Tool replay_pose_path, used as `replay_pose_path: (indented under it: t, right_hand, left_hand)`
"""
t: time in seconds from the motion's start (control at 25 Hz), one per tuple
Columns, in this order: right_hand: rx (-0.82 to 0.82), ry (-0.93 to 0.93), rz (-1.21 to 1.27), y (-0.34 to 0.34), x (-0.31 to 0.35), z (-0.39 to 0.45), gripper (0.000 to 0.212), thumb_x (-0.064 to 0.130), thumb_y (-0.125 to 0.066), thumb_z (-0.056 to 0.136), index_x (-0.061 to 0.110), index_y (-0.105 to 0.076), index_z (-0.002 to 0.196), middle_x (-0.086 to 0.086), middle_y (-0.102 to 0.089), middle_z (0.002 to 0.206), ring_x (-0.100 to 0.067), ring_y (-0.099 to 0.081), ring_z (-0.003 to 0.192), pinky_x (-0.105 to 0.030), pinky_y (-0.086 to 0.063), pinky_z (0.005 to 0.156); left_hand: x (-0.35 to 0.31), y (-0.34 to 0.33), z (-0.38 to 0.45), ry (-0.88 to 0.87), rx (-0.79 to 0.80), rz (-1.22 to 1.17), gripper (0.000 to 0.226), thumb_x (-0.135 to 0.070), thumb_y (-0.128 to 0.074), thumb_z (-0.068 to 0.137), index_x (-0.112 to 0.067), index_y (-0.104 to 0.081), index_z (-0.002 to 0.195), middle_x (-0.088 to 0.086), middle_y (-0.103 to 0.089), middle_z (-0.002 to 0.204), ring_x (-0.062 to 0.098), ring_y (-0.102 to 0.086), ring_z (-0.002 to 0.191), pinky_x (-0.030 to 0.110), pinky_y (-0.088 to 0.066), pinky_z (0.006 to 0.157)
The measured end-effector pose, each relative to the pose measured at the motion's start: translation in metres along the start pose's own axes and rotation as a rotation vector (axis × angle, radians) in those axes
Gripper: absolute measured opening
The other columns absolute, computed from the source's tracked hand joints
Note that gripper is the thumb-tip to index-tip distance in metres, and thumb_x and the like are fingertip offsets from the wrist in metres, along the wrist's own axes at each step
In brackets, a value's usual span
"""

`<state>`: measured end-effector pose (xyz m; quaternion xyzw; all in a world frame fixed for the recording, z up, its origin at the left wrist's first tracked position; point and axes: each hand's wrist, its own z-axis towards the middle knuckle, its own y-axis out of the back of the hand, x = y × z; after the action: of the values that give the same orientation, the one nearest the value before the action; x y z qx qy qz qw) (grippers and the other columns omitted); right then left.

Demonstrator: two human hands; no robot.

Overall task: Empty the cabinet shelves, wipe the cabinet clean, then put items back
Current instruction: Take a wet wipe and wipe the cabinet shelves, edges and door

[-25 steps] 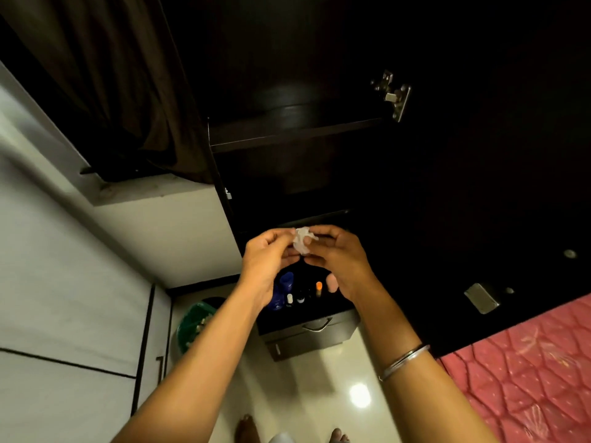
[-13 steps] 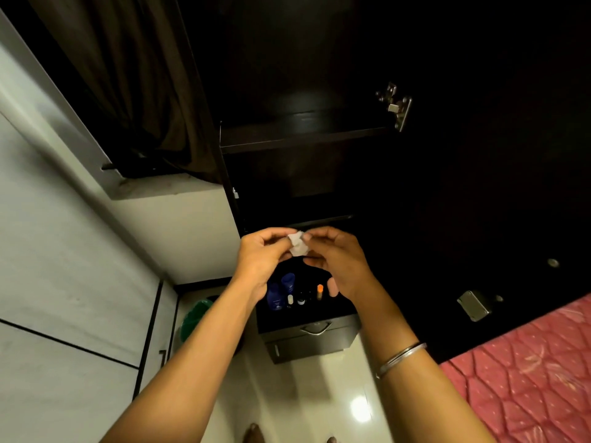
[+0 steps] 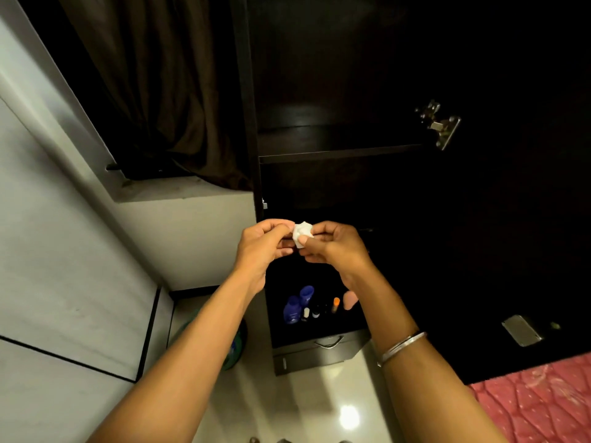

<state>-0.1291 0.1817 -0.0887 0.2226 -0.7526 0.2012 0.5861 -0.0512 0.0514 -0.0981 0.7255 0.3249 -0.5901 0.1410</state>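
Fingers of both hands pinch a small crumpled white tissue wad, left hand and right hand meeting in front of the open dark wooden cabinet. Below on a lower shelf stand two blue plastic bottles beside small vials. Silver bangle on right wrist.

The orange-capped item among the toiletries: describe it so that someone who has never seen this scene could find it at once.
Start at the dark cabinet and drop to its lowest shelf, just above the drawer with a metal handle. A row of small toiletries stands there, below the person's hands. Between the little dark bottles and a pink item, the slim tube is the only one with an orange top.
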Motion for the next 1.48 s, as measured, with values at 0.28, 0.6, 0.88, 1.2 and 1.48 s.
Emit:
replay_pose_path:
  t: [0.28,0.6,0.88,1.2,1.48]
  right_hand:
    - [0.003,-0.039,-0.126,-0.030,-0.012,0.019,0.016,0.021,-0.070,0.091,0.011,-0.075,0.102,-0.006,-0.073,0.092,-0.012,-0.065,0.079,-0.027,-0.056,0.074]
    - [0.144,-0.106,-0.173,-0.056,-0.039,0.052,0.012,0.017,-0.073,0.088,0.008,-0.068,0.094,-0.006,-0.071,0.085,-0.015,-0.067,0.073,-0.027,-0.055,0.064]
    - [0.247,-0.141,-0.283,-0.094,-0.080,0.075,0.016,0.016,-0.072,0.090,0.008,-0.061,0.082,-0.014,-0.066,0.084,-0.018,-0.062,0.067,-0.025,-0.053,0.056]
    - [0.311,-0.136,-0.694,-0.144,-0.133,0.102,0.017,0.023,-0.081,0.081,0.015,-0.066,0.083,-0.004,-0.069,0.080,-0.022,-0.070,0.078,-0.036,-0.060,0.072]
    - [0.362,-0.031,-1.073,-0.209,-0.158,0.120,0.023,0.037,-0.078,0.077,0.018,-0.068,0.084,-0.006,-0.073,0.091,-0.022,-0.068,0.091,-0.031,-0.056,0.077]
  left_hand:
    - [0.007,0.034,0.022,-0.014,-0.001,0.132,0.009,-0.008,-0.075,0.087,-0.016,-0.077,0.089,0.002,-0.074,0.076,0.010,-0.067,0.070,0.022,-0.057,0.068]
    - [0.035,0.072,0.028,0.039,-0.201,0.080,0.017,-0.007,-0.060,0.095,-0.015,-0.075,0.091,0.004,-0.072,0.078,0.012,-0.063,0.065,0.026,-0.055,0.065]
    - [0.072,0.130,0.018,-0.009,-0.601,0.213,0.021,-0.007,-0.056,0.097,-0.024,-0.069,0.092,0.003,-0.070,0.091,0.009,-0.063,0.066,0.021,-0.053,0.064]
    - [0.118,0.190,0.022,0.135,-0.718,0.220,0.021,-0.012,-0.060,0.094,-0.030,-0.070,0.093,-0.001,-0.072,0.102,0.011,-0.068,0.073,0.027,-0.052,0.069]
    - [0.131,0.238,0.030,0.154,-0.751,0.208,0.018,-0.008,-0.058,0.096,-0.013,-0.070,0.108,-0.003,-0.067,0.096,0.005,-0.063,0.066,0.011,-0.048,0.054]
